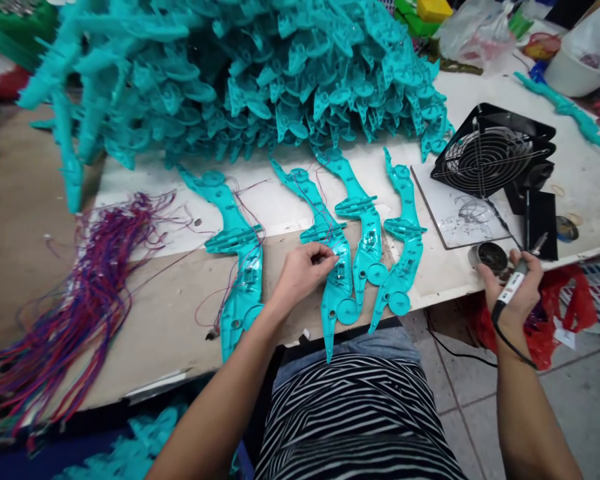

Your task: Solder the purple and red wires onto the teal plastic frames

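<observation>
Several flat teal plastic parts lie side by side on the table edge in front of me. My left hand (303,270) pinches thin red and purple wires against the second teal part (336,280), fingers closed. My right hand (515,287) is wrapped round a soldering iron (523,270), its tip pointing up toward a small round tin (491,257). Another teal part with wires (243,267) lies to the left, and two more teal parts (405,233) lie to the right.
A big heap of teal parts (260,73) fills the back of the table. A bundle of red and purple wires (85,293) lies at left. A black fan (493,150) stands at right on a white board. Bags and a white bowl (577,70) sit far right.
</observation>
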`<state>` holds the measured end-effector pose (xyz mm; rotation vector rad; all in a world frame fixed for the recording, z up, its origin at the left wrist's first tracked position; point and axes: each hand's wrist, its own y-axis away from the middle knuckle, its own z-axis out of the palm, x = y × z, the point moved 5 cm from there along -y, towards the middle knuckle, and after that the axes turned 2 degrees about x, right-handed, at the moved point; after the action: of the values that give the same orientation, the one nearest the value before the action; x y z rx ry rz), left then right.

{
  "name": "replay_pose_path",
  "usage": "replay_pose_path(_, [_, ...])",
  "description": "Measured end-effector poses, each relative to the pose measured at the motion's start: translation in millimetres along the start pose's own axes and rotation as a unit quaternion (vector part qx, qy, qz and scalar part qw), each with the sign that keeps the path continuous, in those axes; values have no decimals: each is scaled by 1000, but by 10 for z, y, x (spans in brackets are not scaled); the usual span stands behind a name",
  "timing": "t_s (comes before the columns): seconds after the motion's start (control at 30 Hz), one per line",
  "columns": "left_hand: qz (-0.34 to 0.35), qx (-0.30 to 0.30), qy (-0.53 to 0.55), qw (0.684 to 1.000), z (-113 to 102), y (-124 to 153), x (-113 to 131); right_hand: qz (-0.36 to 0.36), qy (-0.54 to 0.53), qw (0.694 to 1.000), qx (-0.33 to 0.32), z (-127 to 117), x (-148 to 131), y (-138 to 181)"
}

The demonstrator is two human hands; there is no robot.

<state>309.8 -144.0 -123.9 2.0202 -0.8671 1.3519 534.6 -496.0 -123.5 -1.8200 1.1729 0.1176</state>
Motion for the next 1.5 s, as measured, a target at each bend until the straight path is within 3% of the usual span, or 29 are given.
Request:
replay_pose_path(0.13, [3, -12, -13, 1000, 40, -1, -23, -70, -55, 995, 42, -85, -518, 101])
replay_pose_path(0.2, [3, -25, -11, 1000, 62, 4, -43, -139, -198, 970, 4, -78, -968, 248])
replay_pose_path(0.27, [-4, -32, -6, 999, 75, 8, -68, -178, -293, 934, -101, 12, -1404, 412])
replay_pose_path(0.33, [-15, -33, -1, 999, 82, 8, -90, -165, -331, 911, -183, 117, -1711, 542])
replay_pose_path(0.43, [-27, -35, 2, 999, 89, 8, -102, -141, -338, 903, -223, 237, -1936, 650])
replay_pose_path(0.8, [-21, -38, -14, 999, 88, 10, -58, -138, -354, 890, -251, 448, -2011, 731])
replay_pose_path(1.2, [-15, -33, -11, 999, 96, 0, -90, -155, -356, 885, -256, 442, -2039, 723])
replay_pose_path(1.5, [-18, -39, -7, 999, 99, 0, -99, -136, -347, 903, -214, 415, -1984, 554])
